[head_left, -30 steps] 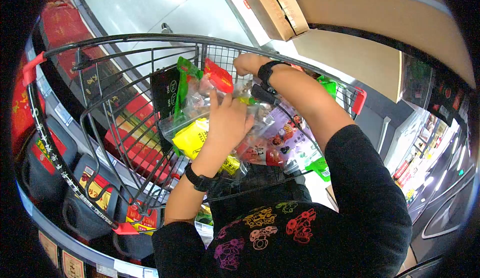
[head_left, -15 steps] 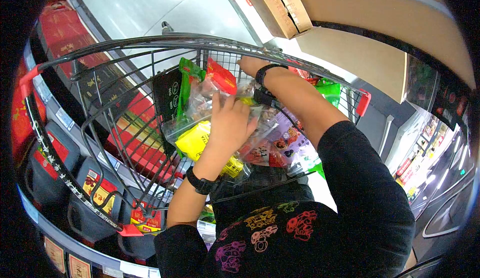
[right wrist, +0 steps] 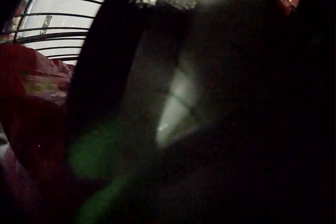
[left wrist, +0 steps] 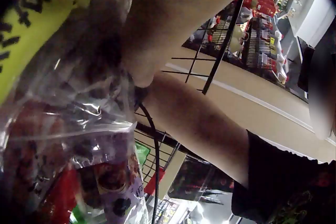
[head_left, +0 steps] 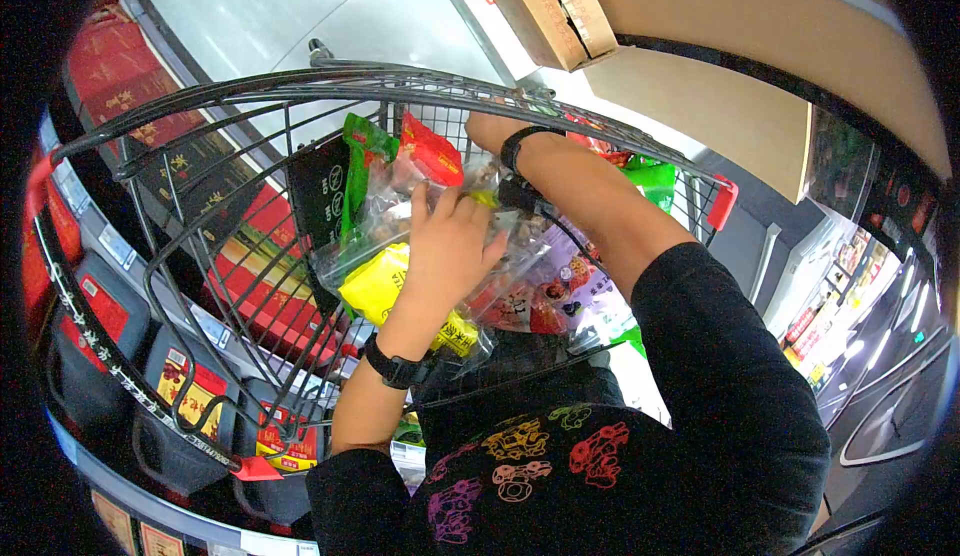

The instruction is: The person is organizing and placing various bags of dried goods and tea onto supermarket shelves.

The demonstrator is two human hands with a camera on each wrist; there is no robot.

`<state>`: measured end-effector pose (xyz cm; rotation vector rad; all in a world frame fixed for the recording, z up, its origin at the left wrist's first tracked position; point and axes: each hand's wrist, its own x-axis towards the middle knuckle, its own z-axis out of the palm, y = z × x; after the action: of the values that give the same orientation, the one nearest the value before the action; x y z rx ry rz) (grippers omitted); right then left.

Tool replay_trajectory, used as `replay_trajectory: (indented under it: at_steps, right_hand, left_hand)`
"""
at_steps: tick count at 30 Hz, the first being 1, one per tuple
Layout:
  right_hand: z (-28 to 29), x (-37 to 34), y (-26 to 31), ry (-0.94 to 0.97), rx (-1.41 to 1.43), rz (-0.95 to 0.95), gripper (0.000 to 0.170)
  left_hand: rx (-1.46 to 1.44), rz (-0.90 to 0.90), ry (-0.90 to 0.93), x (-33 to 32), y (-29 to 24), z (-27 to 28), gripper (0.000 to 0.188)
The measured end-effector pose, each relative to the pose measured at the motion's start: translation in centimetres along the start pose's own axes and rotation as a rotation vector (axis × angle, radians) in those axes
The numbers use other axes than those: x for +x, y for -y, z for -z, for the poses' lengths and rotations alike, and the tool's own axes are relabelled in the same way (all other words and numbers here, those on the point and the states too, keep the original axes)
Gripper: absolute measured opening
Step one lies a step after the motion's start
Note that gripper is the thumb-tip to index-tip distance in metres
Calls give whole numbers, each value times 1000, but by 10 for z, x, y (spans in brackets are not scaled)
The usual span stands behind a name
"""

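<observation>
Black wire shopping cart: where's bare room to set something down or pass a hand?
Pale glossy floor lies bare between the cart's far rim and the brown cardboard carton. Inside, a slim bare mesh strip shows between the red plastic packet and the right hand; clear plastic bags crowd the left hand.

A black wire shopping cart [head_left: 410,73] with red corner pieces [head_left: 722,204] carries a jumble of wrapped things. In it lie a red packet [head_left: 432,152] just beside a green packet [head_left: 366,151], a yellow packet [head_left: 375,284] and a purple packet [head_left: 572,264] (which touch the cart's floor is hidden).
</observation>
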<state>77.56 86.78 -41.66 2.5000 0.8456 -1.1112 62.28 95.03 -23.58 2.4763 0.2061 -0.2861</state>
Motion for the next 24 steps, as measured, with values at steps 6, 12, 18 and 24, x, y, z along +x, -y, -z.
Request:
replay_trajectory:
  at_steps: [6, 12, 18, 24]
  right_hand:
    - [20, -21, 12, 39, -93, 300, 21]
    - [38, -39, 20, 214, -440, 782, 18]
    - [68, -75, 18, 266, -333, 798, 18]
    - [94, -119, -3, 160, -279, 829, 13]
  left_hand:
    - [-5, 24, 54, 1, 0, 5, 33]
    - [24, 11, 12, -2, -1, 5, 31]
    - [30, 3, 160, -4, -6, 24, 33]
    - [32, -30, 101, -14, -7, 37, 33]
